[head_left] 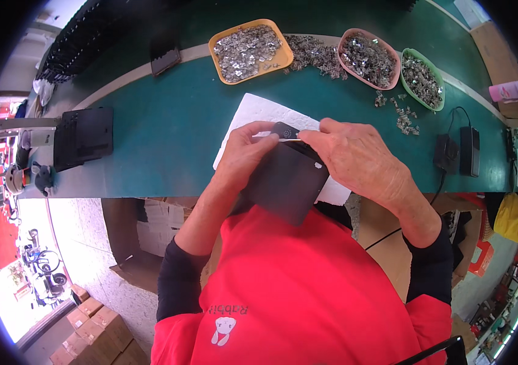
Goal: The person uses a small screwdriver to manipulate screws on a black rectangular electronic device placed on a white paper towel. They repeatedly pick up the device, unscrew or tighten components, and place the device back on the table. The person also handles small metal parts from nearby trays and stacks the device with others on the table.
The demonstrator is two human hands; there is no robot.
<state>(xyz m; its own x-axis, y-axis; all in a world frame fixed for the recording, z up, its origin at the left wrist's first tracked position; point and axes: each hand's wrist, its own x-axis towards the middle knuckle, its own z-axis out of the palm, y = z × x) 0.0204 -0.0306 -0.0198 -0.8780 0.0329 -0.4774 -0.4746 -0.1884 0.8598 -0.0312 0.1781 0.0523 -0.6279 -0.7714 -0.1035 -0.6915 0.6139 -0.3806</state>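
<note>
Head view, centre of frame: one dark flat panel [286, 182] held tilted over the near edge of the green table [168, 128], a white foam sheet [259, 109] under it.
Left hand [244, 152]: fingers clamped on the panel's left edge, thumb on top.
Right hand [359, 158]: fingers pinched together on a thin light strip [277, 139] at the panel's upper edge.
Trays, upper frame: three. One orange rectangular tray [277, 61], one pink oval tray [347, 36], one green oval tray [438, 97].
Tray contents: each is heaped with small silvery metal parts; too small to count.
Loose parts [314, 52]: a pile lies between the orange and pink trays, a scatter below the green one.
Left of frame: one black stack of flat pieces [82, 137] on the table.
Right of frame: two small black boxes with a cable [460, 149].
Far right: one pink packet [508, 91] on a brown carton.
Lower left: brown cardboard boxes [94, 331] on the floor.
</note>
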